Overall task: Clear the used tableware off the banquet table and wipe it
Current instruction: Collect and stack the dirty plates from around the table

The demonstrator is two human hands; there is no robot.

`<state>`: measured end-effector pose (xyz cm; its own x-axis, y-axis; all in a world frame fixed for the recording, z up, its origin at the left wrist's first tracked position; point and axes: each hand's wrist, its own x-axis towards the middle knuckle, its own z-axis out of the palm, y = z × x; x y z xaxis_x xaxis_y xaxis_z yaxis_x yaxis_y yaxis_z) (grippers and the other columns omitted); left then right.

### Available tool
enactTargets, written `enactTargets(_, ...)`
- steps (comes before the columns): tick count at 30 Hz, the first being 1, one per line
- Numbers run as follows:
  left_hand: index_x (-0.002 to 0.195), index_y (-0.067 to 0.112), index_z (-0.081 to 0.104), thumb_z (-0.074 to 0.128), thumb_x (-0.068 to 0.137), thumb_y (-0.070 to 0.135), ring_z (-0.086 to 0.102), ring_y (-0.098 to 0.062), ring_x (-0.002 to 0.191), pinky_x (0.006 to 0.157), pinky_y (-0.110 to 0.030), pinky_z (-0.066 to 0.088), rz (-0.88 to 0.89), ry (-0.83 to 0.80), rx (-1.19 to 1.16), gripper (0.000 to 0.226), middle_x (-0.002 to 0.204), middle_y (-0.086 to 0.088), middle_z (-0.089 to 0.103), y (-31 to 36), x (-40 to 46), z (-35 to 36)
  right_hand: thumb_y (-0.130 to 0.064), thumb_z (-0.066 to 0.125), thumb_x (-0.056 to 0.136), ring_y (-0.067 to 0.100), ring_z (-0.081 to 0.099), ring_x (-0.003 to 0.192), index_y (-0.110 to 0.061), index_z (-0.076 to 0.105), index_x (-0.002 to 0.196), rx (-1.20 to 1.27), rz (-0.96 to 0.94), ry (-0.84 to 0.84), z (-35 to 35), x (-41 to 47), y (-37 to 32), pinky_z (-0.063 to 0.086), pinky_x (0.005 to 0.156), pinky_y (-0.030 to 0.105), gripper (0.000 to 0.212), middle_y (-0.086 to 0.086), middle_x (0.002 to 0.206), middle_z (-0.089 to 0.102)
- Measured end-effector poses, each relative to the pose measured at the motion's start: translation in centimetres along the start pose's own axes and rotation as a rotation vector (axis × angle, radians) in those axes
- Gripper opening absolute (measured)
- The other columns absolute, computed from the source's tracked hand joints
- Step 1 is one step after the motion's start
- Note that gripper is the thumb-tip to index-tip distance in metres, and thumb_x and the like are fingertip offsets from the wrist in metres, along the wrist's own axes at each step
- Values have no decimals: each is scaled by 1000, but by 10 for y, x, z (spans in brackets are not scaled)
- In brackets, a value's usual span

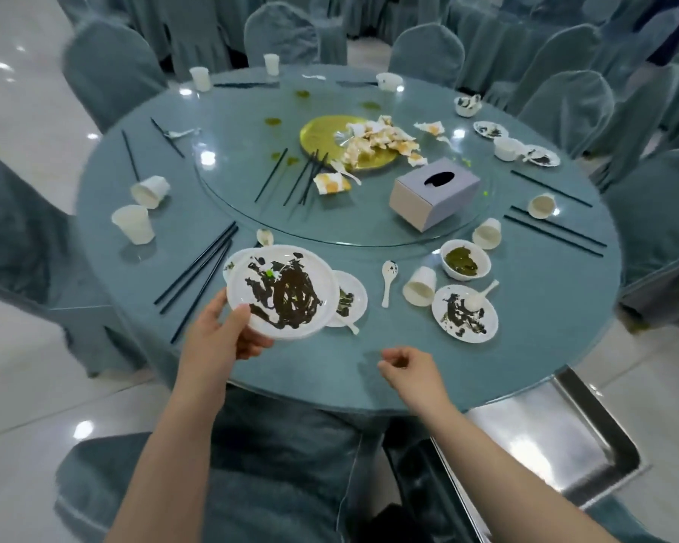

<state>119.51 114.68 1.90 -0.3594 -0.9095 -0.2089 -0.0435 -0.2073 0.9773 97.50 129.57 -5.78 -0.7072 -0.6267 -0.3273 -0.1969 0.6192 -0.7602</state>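
One head-worn camera looks forward and steeply down from the near edge of the round table [526,346], close above it.

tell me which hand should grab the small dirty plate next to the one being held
The right hand. It hangs free near the table edge with fingers loosely curled, while the left hand already grips the large sauce-smeared plate that overlaps the small plate.

Both bare forearms reaching forward, left hand [228,331] gripping something at its near rim, thumb lying on top, fingers curling beneath, right hand [410,372] hovering low, empty, fingers loosely curling, palm facing down
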Motion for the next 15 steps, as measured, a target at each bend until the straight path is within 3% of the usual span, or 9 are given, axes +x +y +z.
enactTargets(3, 129, 35, 50, 47, 98, 15, 62, -14, 55, 51, -20, 51, -14, 45, -22, 36, 61, -10, 68, 2, 6, -3, -25, 72, 81, 14, 61, 85, -20, 63, 101, -87, -9, -43, 18, 25, -9, 38, 71, 20, 23, -7, 88, 61)
enactTargets(7, 129, 30, 53, 47, 98, 14, 62, -16, 57, 57, -26, 50, -47, 85, -13, 35, 64, -8, 70, 0, 24, 3, -31, 72, 81, 17, 55, 102, -13, 51, 122, -127, -81, -78, 42, 65, -21, 42, 84, 26, 49, -4, 106, 52)
enactTargets(12, 135, 32, 47, 49, 98, 20, 61, -13, 54, 57, -27, 50, -107, 164, 2, 39, 67, -10, 71, -16, 41, 18, -23, 68, 83, 19, 59, 86, -13, 57, 103, -177, -107, -161, 62, 103, -25, 45, 75, 30, 25, 1, 95, 63)
enactTargets(15, 125, 36, 54, 48, 99, 19, 59, -12, 52, 52, -21, 49, -129, 207, -28, 32, 64, -10, 69, -30, 51, 33, -15, 66, 83, 15, 60, 82, -16, 62, 96, -184, -107, -240, 60, 121, -19, 45, 73, 25, 15, -3, 87, 65)
